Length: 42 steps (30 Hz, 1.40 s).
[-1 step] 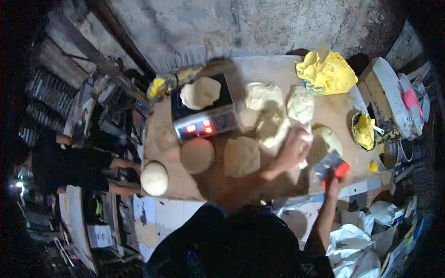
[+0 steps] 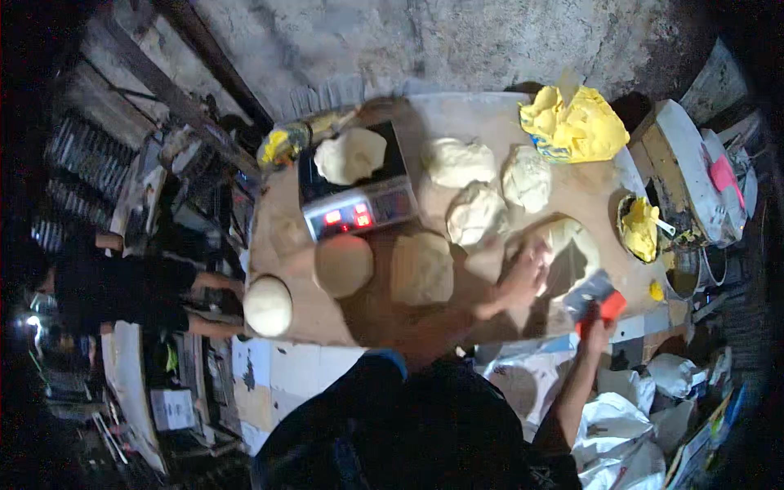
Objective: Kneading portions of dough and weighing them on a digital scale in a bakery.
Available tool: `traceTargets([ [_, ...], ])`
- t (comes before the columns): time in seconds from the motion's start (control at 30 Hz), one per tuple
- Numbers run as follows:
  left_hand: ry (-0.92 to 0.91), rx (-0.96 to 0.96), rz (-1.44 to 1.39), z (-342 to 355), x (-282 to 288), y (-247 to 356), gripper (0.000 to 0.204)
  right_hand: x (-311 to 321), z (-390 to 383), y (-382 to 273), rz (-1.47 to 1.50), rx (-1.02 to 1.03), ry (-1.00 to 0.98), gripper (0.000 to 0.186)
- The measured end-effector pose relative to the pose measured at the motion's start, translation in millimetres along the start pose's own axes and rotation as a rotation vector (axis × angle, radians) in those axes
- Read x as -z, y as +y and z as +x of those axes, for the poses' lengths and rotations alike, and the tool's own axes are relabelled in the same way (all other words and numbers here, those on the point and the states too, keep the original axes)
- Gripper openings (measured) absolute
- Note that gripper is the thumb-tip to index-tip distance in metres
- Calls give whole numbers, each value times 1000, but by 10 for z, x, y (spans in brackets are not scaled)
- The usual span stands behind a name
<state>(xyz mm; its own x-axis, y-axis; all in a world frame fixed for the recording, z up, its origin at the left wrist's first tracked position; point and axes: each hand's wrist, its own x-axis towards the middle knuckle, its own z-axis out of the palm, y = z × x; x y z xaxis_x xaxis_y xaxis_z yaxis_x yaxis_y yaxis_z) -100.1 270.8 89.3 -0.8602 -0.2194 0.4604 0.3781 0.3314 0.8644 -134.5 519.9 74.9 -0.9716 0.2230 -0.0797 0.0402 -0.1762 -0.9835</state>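
My right hand point(image 2: 598, 331) grips a dough scraper point(image 2: 591, 296) with a wide grey blade and a red handle. Its blade is at the near edge of a large, flattened pale dough piece point(image 2: 581, 249) on the right of the table. At the left edge of that dough is my left hand point(image 2: 523, 279), its fingers stretched out and slightly blurred; it holds nothing I can see. Lumpy dough pieces point(image 2: 478, 214) lie just beyond my left hand. Another piece of dough point(image 2: 351, 155) sits on a digital scale point(image 2: 384, 202) with a lit red display.
Rounded dough pieces point(image 2: 344, 266) lie along the table's near left side, one dough ball point(image 2: 268, 306) at its corner. A yellow fat block point(image 2: 580, 126) stands far right, near a small bowl point(image 2: 627, 229) of the same. Another person point(image 2: 122, 286) is at the left.
My left hand has shifted slightly right, to the large dough's edge. The scraper in my right hand has moved a little to the right.
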Motion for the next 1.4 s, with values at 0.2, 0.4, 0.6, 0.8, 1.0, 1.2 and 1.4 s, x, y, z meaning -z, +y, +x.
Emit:
traceTargets([
  [0.2,-616,-157,734,-1543,-1061,-539,66,1515,-270,-535,30,116,466,36],
  [0.4,-594,14,150,-1360,-488,-1187,39,1291,-208,19,87,76,47,37],
  [0.6,-27,240,-381,-878,1724,-1414,18,-80,-293,193,69,-101,-80,40],
  [0.8,450,269,992,363,4200,-575,18,-1658,-292,288,-48,42,-265,43],
  [1.0,-5,44,1235,918,5084,-1322,25,-3858,-833,675,-103,215,-836,54],
  [1.2,103,436,793,1151,4896,-872,29,-5656,-917,531,-321,528,-834,44],
  [1.4,315,467,798,631,5267,-1087,26,-6398,-1672,449,-258,-68,-826,38],
])
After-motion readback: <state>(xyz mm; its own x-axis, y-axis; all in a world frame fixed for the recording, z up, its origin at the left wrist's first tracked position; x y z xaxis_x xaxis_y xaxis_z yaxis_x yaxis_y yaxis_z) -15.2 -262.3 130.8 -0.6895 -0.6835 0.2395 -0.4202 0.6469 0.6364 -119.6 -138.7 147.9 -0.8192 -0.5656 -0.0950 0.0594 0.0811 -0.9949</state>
